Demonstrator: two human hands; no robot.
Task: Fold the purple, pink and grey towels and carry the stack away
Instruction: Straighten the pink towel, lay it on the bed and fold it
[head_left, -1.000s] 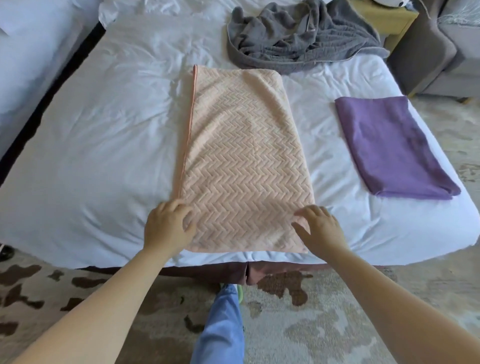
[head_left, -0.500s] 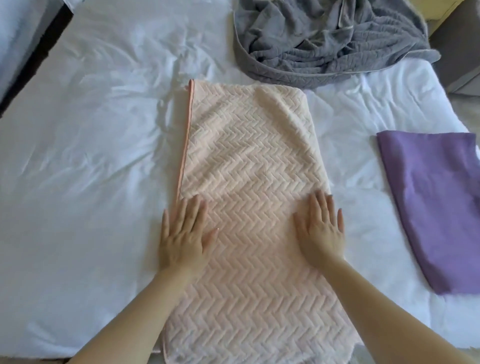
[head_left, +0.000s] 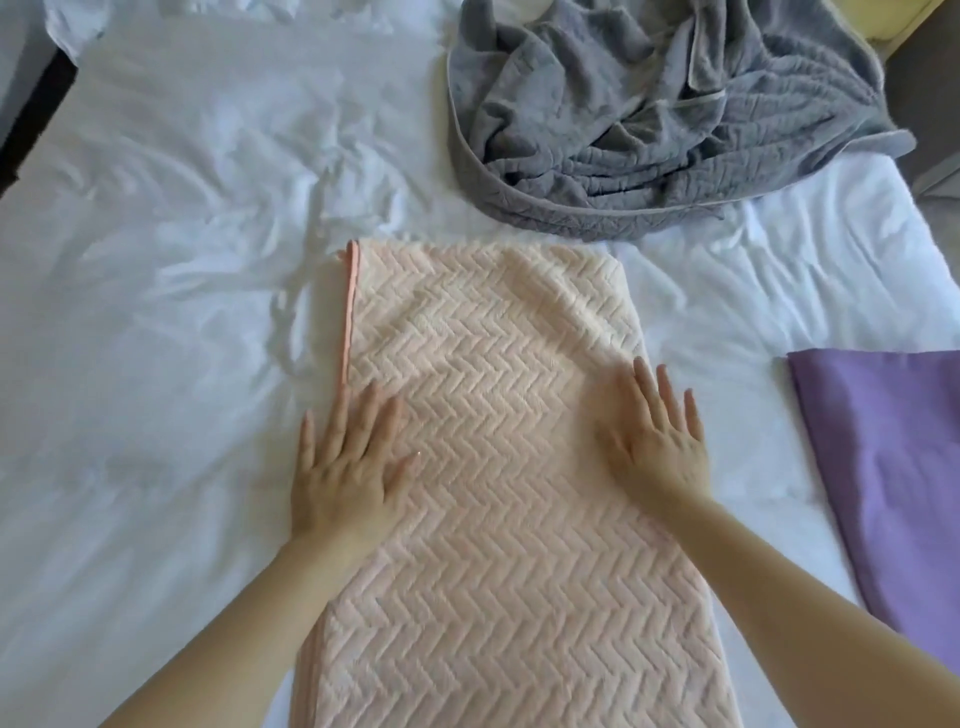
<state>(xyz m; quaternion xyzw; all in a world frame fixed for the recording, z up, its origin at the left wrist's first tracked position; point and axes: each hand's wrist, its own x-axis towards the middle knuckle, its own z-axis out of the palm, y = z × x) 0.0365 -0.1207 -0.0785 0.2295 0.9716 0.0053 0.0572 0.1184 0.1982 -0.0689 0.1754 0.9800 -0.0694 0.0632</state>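
The pink towel (head_left: 498, 415), with a herringbone weave, lies folded into a long strip down the middle of the bed. My left hand (head_left: 348, 467) presses flat on its left edge with straight fingers. My right hand (head_left: 657, 447) presses flat near its right edge, fingers spread. The grey towel (head_left: 660, 119) is a crumpled heap just beyond the pink one, at the far right. The purple towel (head_left: 888, 467) lies folded flat at the right edge of the view, partly cut off.
The white bed sheet (head_left: 171, 291) is wrinkled, with open sheet to the left of the pink towel. A dark gap (head_left: 31, 124) runs along the bed's left side. A grey sofa corner (head_left: 930, 78) shows at the far right.
Both hands slid forward along the pink towel from its near end toward the middle, flattening from curled to straight fingers. The view moved closer over the bed.
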